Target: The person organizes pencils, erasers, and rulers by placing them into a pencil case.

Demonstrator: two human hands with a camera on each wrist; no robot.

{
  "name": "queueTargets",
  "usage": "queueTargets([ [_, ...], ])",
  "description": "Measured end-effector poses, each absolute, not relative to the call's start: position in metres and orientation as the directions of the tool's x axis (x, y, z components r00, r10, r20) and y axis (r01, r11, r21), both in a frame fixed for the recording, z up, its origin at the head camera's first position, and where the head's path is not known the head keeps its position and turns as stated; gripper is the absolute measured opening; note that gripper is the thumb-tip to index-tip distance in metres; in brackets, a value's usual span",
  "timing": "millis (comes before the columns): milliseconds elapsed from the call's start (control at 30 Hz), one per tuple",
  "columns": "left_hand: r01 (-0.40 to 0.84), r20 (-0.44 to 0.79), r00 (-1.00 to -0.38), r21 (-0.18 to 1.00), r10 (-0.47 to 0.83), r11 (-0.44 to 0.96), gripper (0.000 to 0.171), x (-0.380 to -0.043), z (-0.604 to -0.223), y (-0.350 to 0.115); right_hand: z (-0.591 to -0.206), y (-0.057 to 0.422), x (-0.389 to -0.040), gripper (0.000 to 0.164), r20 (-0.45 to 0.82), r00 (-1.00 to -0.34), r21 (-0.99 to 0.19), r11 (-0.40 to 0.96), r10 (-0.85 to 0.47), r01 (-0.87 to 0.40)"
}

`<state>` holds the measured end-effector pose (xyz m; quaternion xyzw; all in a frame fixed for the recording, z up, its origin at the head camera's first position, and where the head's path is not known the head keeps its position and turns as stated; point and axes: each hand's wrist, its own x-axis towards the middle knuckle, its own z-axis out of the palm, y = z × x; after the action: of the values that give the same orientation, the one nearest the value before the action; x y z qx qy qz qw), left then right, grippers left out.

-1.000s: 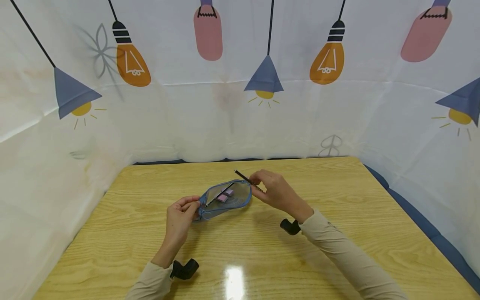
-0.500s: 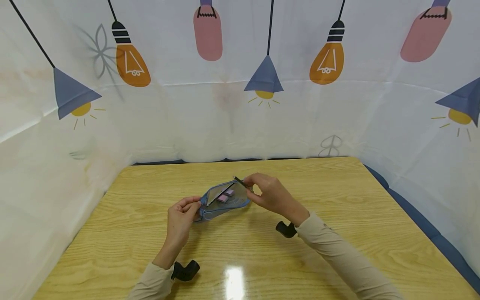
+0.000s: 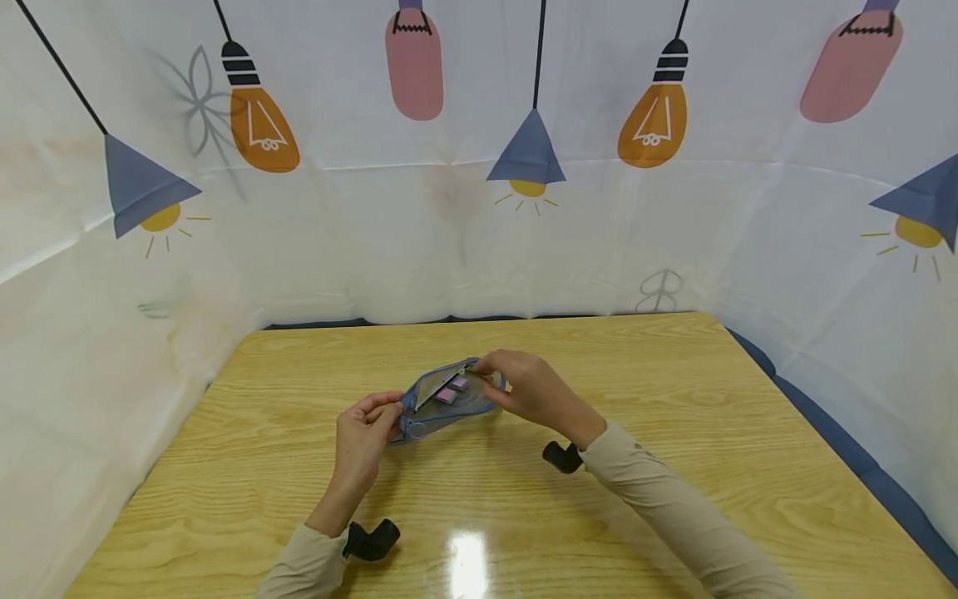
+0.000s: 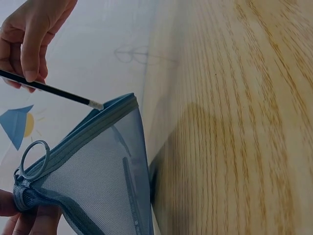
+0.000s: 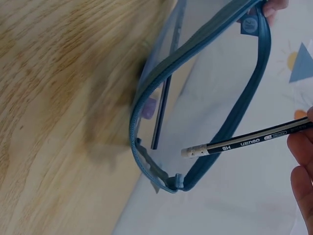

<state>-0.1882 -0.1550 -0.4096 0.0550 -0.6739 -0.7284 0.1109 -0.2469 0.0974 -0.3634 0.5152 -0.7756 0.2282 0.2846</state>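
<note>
My left hand (image 3: 362,433) grips one end of an unzipped blue mesh pencil case (image 4: 98,176), near its zipper pull ring (image 4: 35,159). The case's mouth gapes upward. In my right hand (image 3: 535,395) is a dark pencil (image 5: 254,139), pinched between thumb and fingers. Its white eraser end points into the mouth in the right wrist view, with the shaft crossing the blue zipper rim (image 5: 244,93). Inside the case lie another dark, slim pencil-like stick (image 5: 163,112) and two small pink-purple blocks (image 3: 446,396). The right hand hides part of the held pencil in the head view.
Both hands are over a light wood-grain table (image 3: 636,516). A white curtain (image 3: 449,249) printed with lamps and bulbs surrounds the back and sides. Black angled pieces (image 3: 372,541) sit at both wrists. Dark blue padding (image 3: 838,449) runs along the table's right edge.
My right hand has moved left and slightly down, bringing the pencil over the pencil case's mouth. The left hand and the case have hardly shifted.
</note>
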Motion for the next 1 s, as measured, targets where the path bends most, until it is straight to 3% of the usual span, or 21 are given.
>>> queueTargets([
  [400,0.092,0.075,-0.971,0.993,-0.227,-0.069,0.016,-0.188,-0.410,-0.154,-0.373,0.093,-0.255,0.023,0.634,-0.307,-0.048,0.361,-0.710,-0.931],
  [833,0.093,0.073,-0.974,0.992,-0.215,-0.081,0.016,-0.188,-0.410,-0.154,-0.380,0.085,-0.264,0.015,0.574,-0.185,0.227,0.372,-0.798,-0.900],
  [1000,0.091,0.071,-0.973,0.992,-0.218,-0.083,0.016,-0.188,-0.410,-0.153,-0.381,0.079,-0.264,0.013,0.501,-0.196,0.303,0.384,-0.843,-0.872],
])
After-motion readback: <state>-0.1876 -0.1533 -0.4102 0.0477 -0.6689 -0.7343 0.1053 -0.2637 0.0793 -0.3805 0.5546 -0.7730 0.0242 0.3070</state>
